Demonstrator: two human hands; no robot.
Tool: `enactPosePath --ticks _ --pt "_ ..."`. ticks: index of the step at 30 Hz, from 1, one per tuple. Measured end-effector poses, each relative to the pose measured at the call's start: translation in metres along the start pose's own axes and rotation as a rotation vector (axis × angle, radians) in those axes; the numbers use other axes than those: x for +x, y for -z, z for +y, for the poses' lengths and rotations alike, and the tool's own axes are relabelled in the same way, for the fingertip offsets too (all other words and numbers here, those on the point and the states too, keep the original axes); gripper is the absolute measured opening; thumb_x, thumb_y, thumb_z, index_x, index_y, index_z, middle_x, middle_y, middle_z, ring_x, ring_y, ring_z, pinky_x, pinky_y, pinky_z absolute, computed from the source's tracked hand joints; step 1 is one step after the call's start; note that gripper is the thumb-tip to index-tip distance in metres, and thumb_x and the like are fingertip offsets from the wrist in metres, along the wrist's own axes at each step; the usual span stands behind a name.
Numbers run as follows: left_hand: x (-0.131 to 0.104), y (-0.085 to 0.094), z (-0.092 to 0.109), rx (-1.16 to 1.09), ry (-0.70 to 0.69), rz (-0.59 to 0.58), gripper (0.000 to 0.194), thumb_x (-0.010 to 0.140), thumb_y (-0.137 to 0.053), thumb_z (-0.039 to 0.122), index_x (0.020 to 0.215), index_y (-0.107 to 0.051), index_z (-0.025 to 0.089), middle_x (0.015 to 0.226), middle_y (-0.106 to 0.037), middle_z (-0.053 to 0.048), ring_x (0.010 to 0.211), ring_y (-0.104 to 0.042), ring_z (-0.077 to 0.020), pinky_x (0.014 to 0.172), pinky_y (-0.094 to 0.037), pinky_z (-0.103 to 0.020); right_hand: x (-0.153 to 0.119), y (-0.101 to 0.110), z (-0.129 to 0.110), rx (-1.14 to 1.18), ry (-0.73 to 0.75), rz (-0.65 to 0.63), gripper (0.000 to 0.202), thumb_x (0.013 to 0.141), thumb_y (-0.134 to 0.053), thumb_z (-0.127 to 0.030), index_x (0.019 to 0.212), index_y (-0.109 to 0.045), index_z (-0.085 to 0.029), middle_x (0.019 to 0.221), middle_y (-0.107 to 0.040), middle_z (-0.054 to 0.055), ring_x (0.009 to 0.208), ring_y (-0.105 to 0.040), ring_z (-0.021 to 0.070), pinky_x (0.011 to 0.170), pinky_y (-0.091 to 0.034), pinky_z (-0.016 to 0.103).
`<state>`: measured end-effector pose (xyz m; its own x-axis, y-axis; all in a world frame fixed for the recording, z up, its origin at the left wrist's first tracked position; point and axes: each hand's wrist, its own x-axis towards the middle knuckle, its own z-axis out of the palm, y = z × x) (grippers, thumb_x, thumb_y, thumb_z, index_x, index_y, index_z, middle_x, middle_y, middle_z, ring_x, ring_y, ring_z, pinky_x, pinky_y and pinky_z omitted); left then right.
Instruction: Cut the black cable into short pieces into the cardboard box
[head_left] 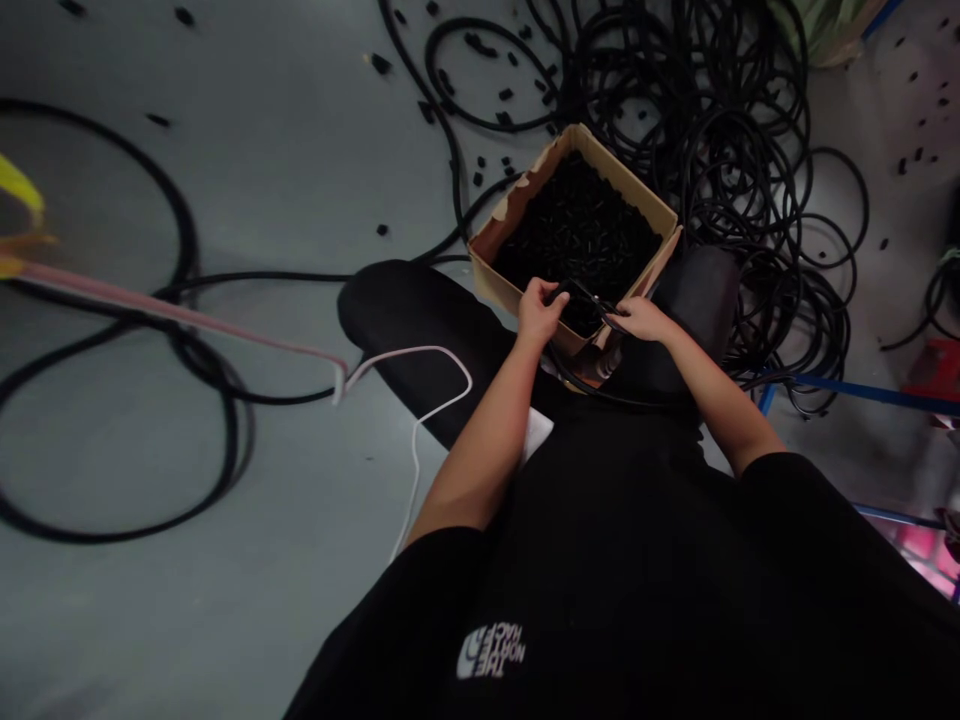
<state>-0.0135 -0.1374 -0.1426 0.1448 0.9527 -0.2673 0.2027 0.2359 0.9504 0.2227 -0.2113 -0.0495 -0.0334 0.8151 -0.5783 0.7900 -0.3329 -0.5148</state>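
Note:
My left hand point(538, 315) pinches a black rubber hose point(562, 287) over the near edge of a cardboard box point(500, 287). Closed around the dark handles of a pair of cutters point(598, 300) is my right hand point(645, 320). The tool's pivot glints, and its jaws point at the hose near my left fingers. Whether the blades touch the hose is too dark to tell. Many short black hose pieces point(581, 215) fill the box, which stands between my knees. A length of hose runs below my hands across my lap.
Tangled black hose point(720, 150) is heaped at the right beyond the box. Large hose loops point(229, 430) lie on the grey floor at the left, with loose cut pieces point(381, 65) scattered farther off. A white cord point(416, 450) passes by my left leg. Blue bars point(862, 390) stand at right.

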Motion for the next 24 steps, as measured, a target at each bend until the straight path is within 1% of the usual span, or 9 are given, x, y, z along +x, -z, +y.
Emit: enactPosePath --ticks 4,6,8,10,12,14,17,20,24 --pt "0.001 0.001 0.006 -0.125 0.184 -0.036 0.056 0.095 -0.108 0.049 0.103 -0.056 0.027 0.079 -0.061 0.006 0.066 -0.058 -0.0146 0.064 -0.044 -0.023 0.001 -0.007 0.007 0.032 -0.016 0.018 0.034 0.112 -0.077 -0.033 0.085 -0.059 -0.022 0.086 -0.065 0.0 0.084 -0.058 0.0178 0.079 -0.039 0.03" --pt "-0.001 -0.001 0.013 -0.205 0.287 -0.048 0.053 0.099 -0.105 0.046 0.106 -0.057 0.027 0.076 -0.062 0.008 0.059 -0.054 -0.0117 0.057 -0.04 -0.02 0.003 -0.01 0.01 0.079 -0.021 0.048 0.029 0.111 -0.077 -0.034 0.09 -0.061 -0.022 0.091 -0.068 0.002 0.087 -0.06 0.0188 0.081 -0.041 0.03" --pt "-0.004 -0.002 0.023 -0.268 0.342 -0.047 0.044 0.103 -0.102 0.038 0.107 -0.059 0.025 0.076 -0.065 0.007 0.058 -0.057 -0.0104 0.055 -0.041 -0.018 0.005 -0.012 0.012 0.154 -0.004 0.078 0.027 0.109 -0.079 -0.036 0.093 -0.062 -0.023 0.091 -0.069 0.001 0.086 -0.06 0.0193 0.082 -0.044 0.031" --pt "-0.008 -0.002 0.033 -0.313 0.384 -0.056 0.034 0.108 -0.095 0.031 0.108 -0.063 0.024 0.076 -0.067 0.006 0.059 -0.06 -0.0099 0.055 -0.043 -0.016 0.007 -0.012 0.014 0.274 0.042 0.072 0.031 0.105 -0.085 -0.039 0.094 -0.061 -0.024 0.089 -0.068 0.0 0.085 -0.06 0.0192 0.083 -0.048 0.032" --pt "-0.012 -0.001 0.042 -0.362 0.443 -0.09 0.023 0.114 -0.088 0.029 0.111 -0.066 0.022 0.076 -0.068 0.005 0.058 -0.062 -0.0101 0.054 -0.044 -0.016 0.008 -0.011 0.015 0.443 0.089 0.043 0.041 0.099 -0.094 -0.049 0.095 -0.061 -0.024 0.088 -0.067 -0.001 0.084 -0.059 0.0192 0.083 -0.053 0.033" --pt "-0.015 0.002 0.051 -0.422 0.514 -0.152 0.019 0.12 -0.081 0.035 0.116 -0.07 0.02 0.075 -0.069 0.004 0.055 -0.06 -0.0105 0.05 -0.041 -0.017 0.01 -0.009 0.016 0.62 0.13 0.017 0.054 0.093 -0.101 -0.063 0.098 -0.064 -0.024 0.091 -0.07 0.001 0.087 -0.061 0.0197 0.083 -0.057 0.034" --pt "-0.019 0.006 0.062 -0.527 0.612 -0.234 0.028 0.127 -0.068 0.044 0.121 -0.075 0.017 0.073 -0.065 0.003 0.048 -0.051 -0.0094 0.044 -0.031 -0.018 0.01 -0.004 0.021 0.822 0.19 -0.011 0.07 0.09 -0.098 -0.086 0.101 -0.069 -0.023 0.103 -0.079 0.007 0.097 -0.067 0.0218 0.086 -0.061 0.033" --pt "-0.02 0.009 0.07 -0.628 0.658 -0.235 0.027 0.126 -0.063 0.036 0.118 -0.078 0.015 0.071 -0.059 0.004 0.047 -0.045 -0.0082 0.042 -0.026 -0.017 0.009 -0.002 0.027 0.938 0.239 -0.036 0.079 0.09 -0.092 -0.099 0.1 -0.071 -0.023 0.11 -0.083 0.009 0.107 -0.072 0.024 0.093 -0.064 0.033" --pt "-0.021 0.013 0.079 -0.699 0.576 -0.155 0.012 0.117 -0.08 0.026 0.111 -0.079 0.016 0.073 -0.059 0.004 0.051 -0.046 -0.0068 0.043 -0.028 -0.014 0.012 -0.007 0.034 0.919 0.288 -0.097 0.076 0.096 -0.089 -0.098 0.106 -0.076 -0.023 0.118 -0.084 0.01 0.113 -0.073 0.0241 0.1 -0.065 0.034"
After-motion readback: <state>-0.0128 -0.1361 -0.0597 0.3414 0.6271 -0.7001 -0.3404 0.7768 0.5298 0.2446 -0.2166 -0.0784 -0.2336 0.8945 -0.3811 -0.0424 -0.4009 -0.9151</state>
